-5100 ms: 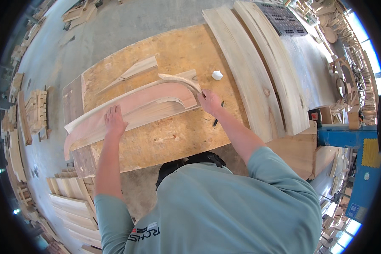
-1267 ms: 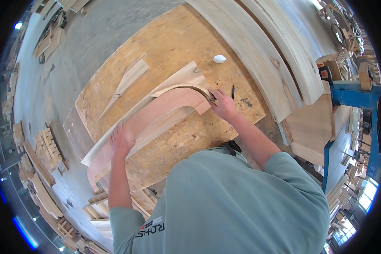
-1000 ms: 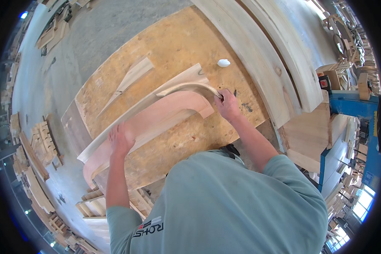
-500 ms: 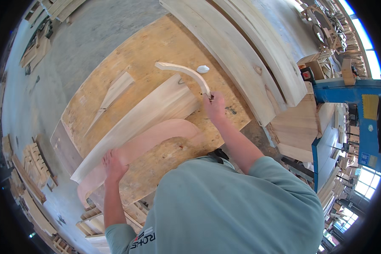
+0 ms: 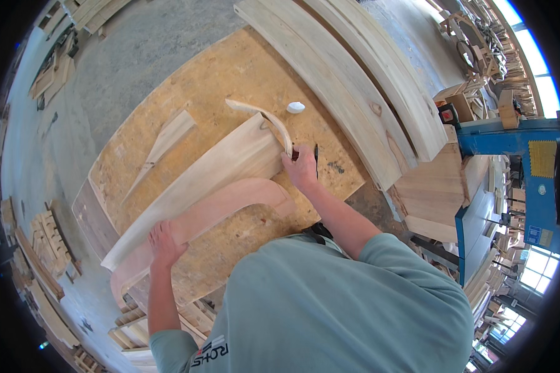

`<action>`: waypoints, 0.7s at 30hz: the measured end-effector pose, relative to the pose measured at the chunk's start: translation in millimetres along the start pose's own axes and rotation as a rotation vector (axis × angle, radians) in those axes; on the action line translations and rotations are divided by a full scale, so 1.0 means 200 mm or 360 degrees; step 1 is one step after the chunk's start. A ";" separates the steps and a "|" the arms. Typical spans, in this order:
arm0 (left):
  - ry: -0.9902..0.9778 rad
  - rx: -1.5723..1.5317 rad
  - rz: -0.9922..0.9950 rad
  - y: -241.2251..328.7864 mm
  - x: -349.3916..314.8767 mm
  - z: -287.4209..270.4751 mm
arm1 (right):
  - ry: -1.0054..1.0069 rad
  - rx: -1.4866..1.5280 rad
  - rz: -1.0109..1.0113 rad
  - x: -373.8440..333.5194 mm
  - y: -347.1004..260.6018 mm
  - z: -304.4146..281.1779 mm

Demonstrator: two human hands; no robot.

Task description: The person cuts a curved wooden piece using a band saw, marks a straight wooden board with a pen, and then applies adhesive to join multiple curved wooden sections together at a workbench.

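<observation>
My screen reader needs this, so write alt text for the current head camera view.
Right hand gripping one end of a thin curved wood strip, left hand resting on a pinkish curved panel. A pale board lies alongside the panel on a worn tabletop, with a small white object nearby.

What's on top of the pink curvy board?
The left hand lies on the pink curvy board; I see nothing else there. The bit under that hand is covered, so I can't see it.

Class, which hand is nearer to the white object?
Right. The right hand is below the white object in the picture; the left hand is much farther off, down and to its left.
</observation>
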State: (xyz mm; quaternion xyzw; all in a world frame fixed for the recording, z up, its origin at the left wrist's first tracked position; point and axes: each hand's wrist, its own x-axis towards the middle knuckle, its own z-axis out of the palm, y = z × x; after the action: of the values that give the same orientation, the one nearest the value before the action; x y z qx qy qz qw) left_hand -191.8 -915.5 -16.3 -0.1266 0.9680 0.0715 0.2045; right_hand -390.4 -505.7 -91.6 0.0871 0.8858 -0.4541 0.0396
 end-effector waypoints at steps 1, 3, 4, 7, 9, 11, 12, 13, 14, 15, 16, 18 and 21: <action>-0.0020 -0.0006 -0.0015 0.00 0.00 0.00 | -0.0005 -0.0016 0.0028 0.01 0.00 0.00; -0.0017 -0.0017 0.0010 -0.01 0.00 0.00 | 0.0012 0.0008 0.0061 0.01 0.00 -0.01; -0.0012 -0.0024 0.0020 -0.01 0.01 0.00 | 0.0035 0.0047 0.0062 0.02 0.00 -0.01; 0.0057 -0.0032 0.0048 -0.05 0.01 0.04 | 0.0158 0.0162 0.0077 0.04 -0.04 -0.03; 0.0113 -0.0045 0.0050 -0.05 0.02 0.03 | 0.0258 0.0272 0.0143 0.07 -0.03 -0.02; 0.0151 -0.0050 0.0030 -0.05 0.03 0.02 | 0.0358 0.0422 0.0261 0.11 0.02 -0.01; 0.0158 -0.0051 0.0009 -0.06 0.04 0.01 | 0.0346 0.0419 0.0227 0.11 0.04 -0.01; 0.0163 -0.0052 -0.0015 -0.06 0.04 0.01 | 0.0329 0.0416 0.0193 0.10 0.03 -0.02; 0.0168 -0.0065 -0.0025 -0.06 0.04 0.01 | 0.0313 0.0413 0.0160 0.10 0.02 -0.04; 0.0174 -0.0077 -0.0034 -0.06 0.05 0.00 | 0.0259 0.0370 0.0117 0.08 0.02 -0.05; 0.0174 -0.0090 -0.0043 -0.06 0.04 0.00 | 0.0203 0.0326 0.0079 0.06 -0.02 -0.09; 0.0170 -0.0075 -0.0069 -0.05 0.04 0.00 | 0.0117 0.0212 -0.0087 0.03 -0.03 -0.11; 0.0129 -0.0052 -0.0090 -0.03 0.04 -0.03 | 0.0077 -0.0038 -0.0424 0.00 0.04 -0.09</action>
State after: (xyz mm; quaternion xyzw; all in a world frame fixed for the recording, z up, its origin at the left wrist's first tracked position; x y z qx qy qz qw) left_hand -198.7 -924.5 -15.3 -0.1601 0.9702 0.0761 0.1649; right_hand -388.6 -487.7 -87.5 -0.0210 0.8956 -0.4425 -0.0414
